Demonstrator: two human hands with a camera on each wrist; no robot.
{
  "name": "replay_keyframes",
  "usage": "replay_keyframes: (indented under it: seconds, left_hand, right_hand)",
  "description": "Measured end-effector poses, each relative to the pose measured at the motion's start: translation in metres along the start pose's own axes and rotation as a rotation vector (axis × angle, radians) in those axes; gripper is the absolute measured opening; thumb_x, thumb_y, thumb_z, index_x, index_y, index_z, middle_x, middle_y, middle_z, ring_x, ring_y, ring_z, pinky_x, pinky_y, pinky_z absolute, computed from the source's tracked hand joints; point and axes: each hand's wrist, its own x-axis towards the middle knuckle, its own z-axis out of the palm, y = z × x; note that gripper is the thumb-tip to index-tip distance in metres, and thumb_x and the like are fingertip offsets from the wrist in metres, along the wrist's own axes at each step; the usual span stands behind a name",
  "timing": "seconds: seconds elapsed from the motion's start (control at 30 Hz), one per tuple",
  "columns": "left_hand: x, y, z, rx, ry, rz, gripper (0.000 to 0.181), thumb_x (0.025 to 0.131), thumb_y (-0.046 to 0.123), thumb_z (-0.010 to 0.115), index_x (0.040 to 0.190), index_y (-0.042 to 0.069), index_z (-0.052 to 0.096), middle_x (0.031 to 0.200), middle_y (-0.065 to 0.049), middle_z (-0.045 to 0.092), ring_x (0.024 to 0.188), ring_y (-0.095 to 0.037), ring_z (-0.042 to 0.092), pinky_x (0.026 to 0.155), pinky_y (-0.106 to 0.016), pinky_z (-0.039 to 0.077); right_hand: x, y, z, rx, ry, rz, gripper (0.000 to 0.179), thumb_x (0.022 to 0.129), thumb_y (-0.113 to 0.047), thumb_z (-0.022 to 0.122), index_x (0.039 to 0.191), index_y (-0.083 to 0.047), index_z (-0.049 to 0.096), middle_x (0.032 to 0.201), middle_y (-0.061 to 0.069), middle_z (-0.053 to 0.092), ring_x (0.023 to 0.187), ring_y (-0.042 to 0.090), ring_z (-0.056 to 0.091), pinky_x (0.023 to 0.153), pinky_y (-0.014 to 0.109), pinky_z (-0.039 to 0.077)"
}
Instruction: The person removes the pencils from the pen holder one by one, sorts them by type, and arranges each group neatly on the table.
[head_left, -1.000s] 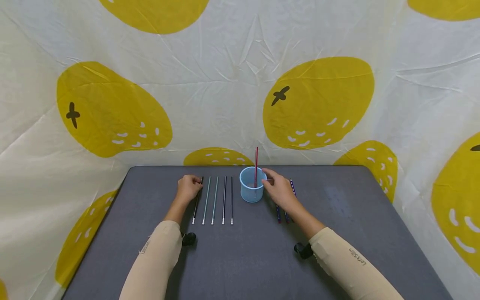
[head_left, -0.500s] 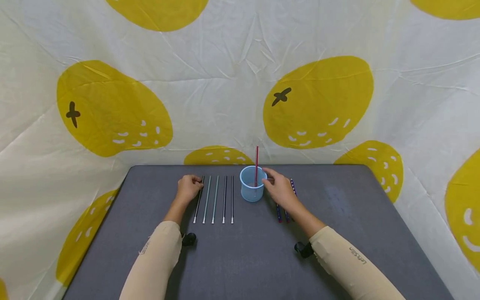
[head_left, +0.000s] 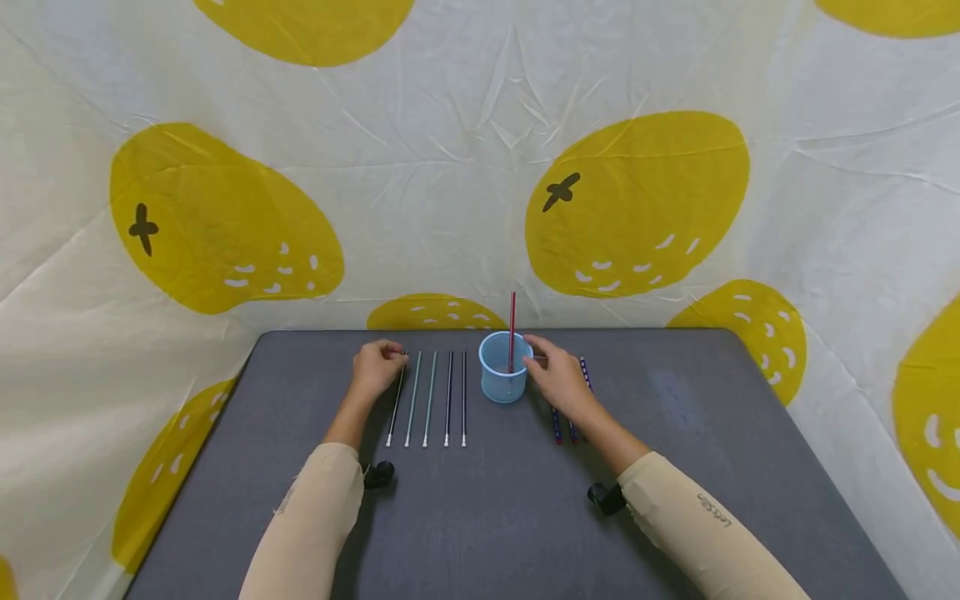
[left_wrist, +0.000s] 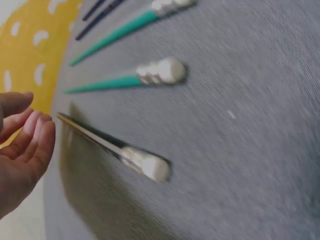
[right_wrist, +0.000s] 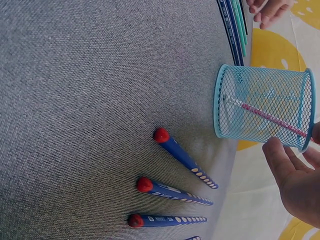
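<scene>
A light blue mesh pencil cup point(head_left: 504, 385) stands near the back of the table with a red pencil point(head_left: 512, 321) leaning upright inside. My right hand point(head_left: 558, 379) holds the cup by its right side, thumb at the rim and fingers against the outer mesh. Over the far tip of a black pencil point(left_wrist: 95, 140) hovers my left hand point(head_left: 377, 367), fingers loosely bent; in the left wrist view a small gap separates them from that tip. Beside the black pencil lie two teal pencils point(left_wrist: 117, 82) and two dark pencils point(head_left: 448, 400), all with white eraser ends towards me.
Several blue dotted pencils with red ends point(right_wrist: 175, 192) lie right of the cup, partly under my right arm in the head view. The grey table point(head_left: 480, 517) ends at a white curtain with yellow fruit prints point(head_left: 637, 204).
My left hand has risen slightly and shifted away from me, its fingers coming off the leftmost black pencil. The right hand and the cup stay in place.
</scene>
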Motion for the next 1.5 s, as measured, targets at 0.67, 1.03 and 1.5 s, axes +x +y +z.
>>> replay_keyframes:
  seconds: [0.67, 1.03, 1.5]
  left_hand:
    - [0.000, 0.117, 0.037, -0.146, -0.107, 0.257, 0.029, 0.094, 0.012, 0.076, 0.119, -0.002, 0.071, 0.109, -0.016, 0.075, 0.101, -0.031, 0.072, 0.091, -0.041, 0.060]
    - [0.013, 0.151, 0.067, -0.204, -0.212, 0.273, 0.036, 0.096, 0.010, 0.073, 0.127, -0.007, 0.067, 0.115, -0.019, 0.073, 0.105, -0.033, 0.072, 0.094, -0.039, 0.060]
    - [0.023, 0.158, 0.085, -0.259, -0.239, 0.259, 0.025, 0.094, 0.004, 0.074, 0.117, -0.006, 0.072, 0.110, -0.022, 0.075, 0.102, -0.034, 0.073, 0.084, -0.034, 0.062]
  right_hand:
    - [-0.001, 0.001, -0.002, 0.001, 0.008, -0.010, 0.046, 0.105, -0.017, 0.062, 0.149, -0.009, 0.054, 0.136, 0.020, 0.067, 0.115, 0.034, 0.070, 0.088, 0.045, 0.061]
    - [0.000, 0.001, 0.001, 0.017, -0.004, 0.014, 0.045, 0.105, -0.019, 0.062, 0.148, -0.010, 0.055, 0.135, 0.019, 0.067, 0.117, 0.034, 0.069, 0.095, 0.047, 0.059]
    - [0.001, 0.000, 0.000, 0.006, 0.003, 0.000, 0.044, 0.104, -0.018, 0.062, 0.148, -0.011, 0.056, 0.135, 0.021, 0.067, 0.117, 0.035, 0.070, 0.094, 0.048, 0.060]
